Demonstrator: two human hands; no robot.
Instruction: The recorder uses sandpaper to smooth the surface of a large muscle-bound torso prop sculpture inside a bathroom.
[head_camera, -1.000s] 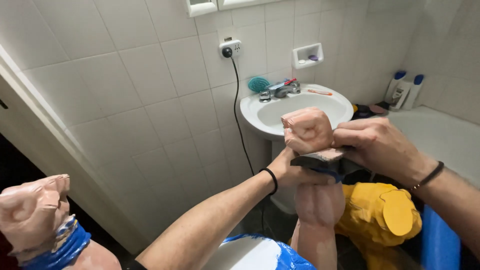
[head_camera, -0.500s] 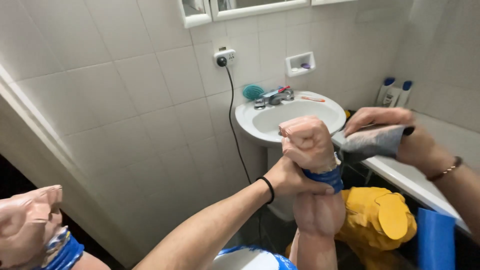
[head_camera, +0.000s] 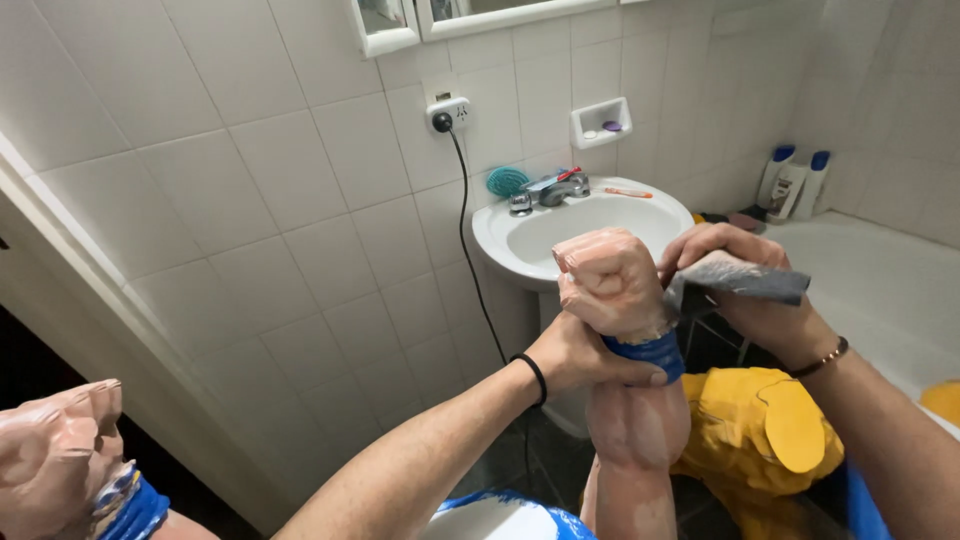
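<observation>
Flesh-coloured figure fist (head_camera: 612, 282) upright, blue wristband (head_camera: 648, 352); grey sandpaper (head_camera: 745, 277) beside it

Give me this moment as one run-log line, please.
left hand: grips figure's forearm at blue wristband | right hand: presses grey sanding sheet beside clenched fist | behind: white sink

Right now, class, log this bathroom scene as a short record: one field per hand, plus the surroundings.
Left hand: left hand grips the figure's forearm at its blue wristband.
Right hand: right hand presses a grey sanding sheet beside the figure's fist.
Behind: white sink, tiled wall.
Lower left: second fist.
</observation>
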